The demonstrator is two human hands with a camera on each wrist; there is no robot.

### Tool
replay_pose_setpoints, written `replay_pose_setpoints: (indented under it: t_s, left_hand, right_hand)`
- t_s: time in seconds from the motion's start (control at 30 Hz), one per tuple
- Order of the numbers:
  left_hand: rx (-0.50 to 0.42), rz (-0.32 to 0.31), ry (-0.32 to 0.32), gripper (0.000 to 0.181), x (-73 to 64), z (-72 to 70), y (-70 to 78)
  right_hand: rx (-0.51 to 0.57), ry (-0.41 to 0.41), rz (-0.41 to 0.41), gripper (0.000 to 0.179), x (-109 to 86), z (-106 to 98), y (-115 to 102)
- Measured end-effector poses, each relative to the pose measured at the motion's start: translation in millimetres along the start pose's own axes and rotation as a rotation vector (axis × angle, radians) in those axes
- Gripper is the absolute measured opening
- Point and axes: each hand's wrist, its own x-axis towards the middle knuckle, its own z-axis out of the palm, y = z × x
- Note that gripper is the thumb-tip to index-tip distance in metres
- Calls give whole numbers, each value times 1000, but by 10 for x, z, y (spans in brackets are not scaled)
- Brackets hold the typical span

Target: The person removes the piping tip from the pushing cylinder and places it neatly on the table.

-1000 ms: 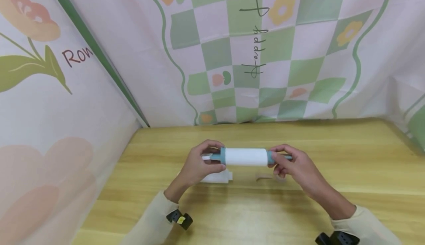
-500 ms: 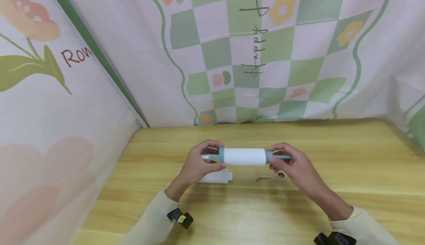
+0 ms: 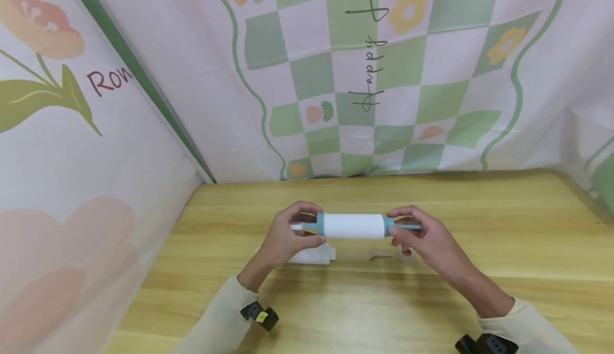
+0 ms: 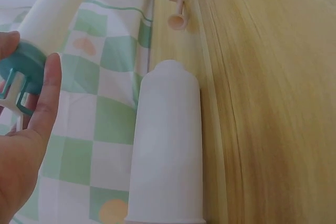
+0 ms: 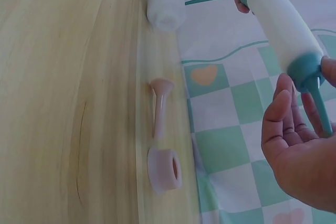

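Level above the table, a white bottle (image 3: 354, 226) with teal ends spans both hands. My left hand (image 3: 288, 236) holds its wide teal cap (image 3: 321, 225) between thumb and fingers; a teal and white frame sticks out from that cap into the palm. At the other end, my right hand (image 3: 427, 239) pinches the teal collar (image 5: 305, 69), and a thin teal spout (image 5: 320, 106) extends from it past the fingers. Beneath the left hand lies a second white bottle (image 4: 167, 140) on its side. A pink funnel-shaped spout (image 5: 161, 103) and a pink ring (image 5: 165, 170) lie below the right hand.
The wooden table (image 3: 364, 306) meets a white and green checked cloth (image 3: 355, 103) at its back edge. Another printed cloth panel (image 3: 96, 173) stands along the left side.
The bottle's spout end has shifted very slightly left, and my right fingers have moved a little around the teal collar. My left hand keeps its hold, almost still.
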Motion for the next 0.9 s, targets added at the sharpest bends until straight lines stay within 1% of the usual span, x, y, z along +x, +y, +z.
replay_pose_setpoints:
  t_s: [0.3, 0.37, 0.6, 0.9]
  left_hand:
    - [5, 9, -5, 46, -13, -7, -7]
    - [6, 9, -7, 46, -15, -10, -7]
    - [9, 9, -4, 45, -19, -23, -2]
    - [3, 9, 6, 46, -33, -33, 11]
  right_hand:
    - [-18, 12, 41, 37, 0, -8, 5]
    - [-19, 12, 34, 36, 2, -6, 6]
    - [3, 7, -32, 33, 10, 3, 9]
    - [8, -6, -45, 37, 31, 5, 16]
